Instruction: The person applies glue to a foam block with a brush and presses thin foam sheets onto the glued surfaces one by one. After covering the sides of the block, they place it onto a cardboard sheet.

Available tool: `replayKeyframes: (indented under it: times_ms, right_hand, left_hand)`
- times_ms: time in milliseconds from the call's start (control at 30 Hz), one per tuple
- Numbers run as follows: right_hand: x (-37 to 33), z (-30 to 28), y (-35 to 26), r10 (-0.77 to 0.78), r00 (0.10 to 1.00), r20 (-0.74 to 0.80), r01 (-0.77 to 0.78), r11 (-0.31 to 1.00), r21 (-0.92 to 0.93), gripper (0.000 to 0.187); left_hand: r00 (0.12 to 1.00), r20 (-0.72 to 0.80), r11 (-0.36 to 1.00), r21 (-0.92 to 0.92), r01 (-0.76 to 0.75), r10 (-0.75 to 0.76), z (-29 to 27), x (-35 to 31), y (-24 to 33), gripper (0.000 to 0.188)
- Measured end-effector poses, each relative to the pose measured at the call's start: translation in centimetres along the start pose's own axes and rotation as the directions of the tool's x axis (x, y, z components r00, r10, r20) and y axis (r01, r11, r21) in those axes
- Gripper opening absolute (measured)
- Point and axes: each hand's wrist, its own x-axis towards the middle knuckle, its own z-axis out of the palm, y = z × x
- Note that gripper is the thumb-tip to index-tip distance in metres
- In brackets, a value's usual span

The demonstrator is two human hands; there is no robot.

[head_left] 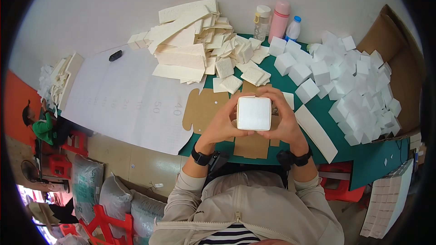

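Between my two hands, above the table's near edge, is a white foam block with a square top and a thin cream border around its sides. My left hand is closed on its left side, and my right hand grips the right side. Beneath them lies a flat brown cardboard cutout, partly covered by the hands. A long cream strip rests to the right of my right hand. Small cream square pads lie just beyond the block.
Stacked cream sheets stand at the back; white foam cubes are heaped at the right before an open carton. A pink flask and two bottles stand by the wall. White paper covers the left side. Another person sits far left.
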Motion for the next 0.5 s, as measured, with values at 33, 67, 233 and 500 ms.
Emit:
replayKeyframes:
  times_ms: [33,67,233,500]
  right_hand:
    - [0.03,0.00,-0.03,0.002,1.000,-0.001,-0.002,1.000,0.000,0.079]
    - [0.05,0.00,-0.05,-0.004,1.000,0.003,0.004,1.000,-0.011,0.079]
    - [0.04,-0.03,-0.13,0.001,1.000,0.030,0.000,0.999,-0.035,0.078]
    - [-0.31,-0.21,0.11,0.049,0.999,0.018,-0.049,0.999,-0.018,0.076]
  left_hand:
    - [1.000,0.001,1.000,-0.001,0.001,-0.001,-0.03,-0.04,-0.04,0.092]
    - [1.000,0.008,1.000,0.010,0.004,-0.005,-0.11,-0.10,-0.07,0.091]
    - [1.000,0.021,0.999,0.042,0.011,-0.012,-0.36,-0.28,-0.07,0.087]
    - [0.999,-0.035,1.000,0.027,-0.015,0.016,0.24,-0.32,0.39,0.097]
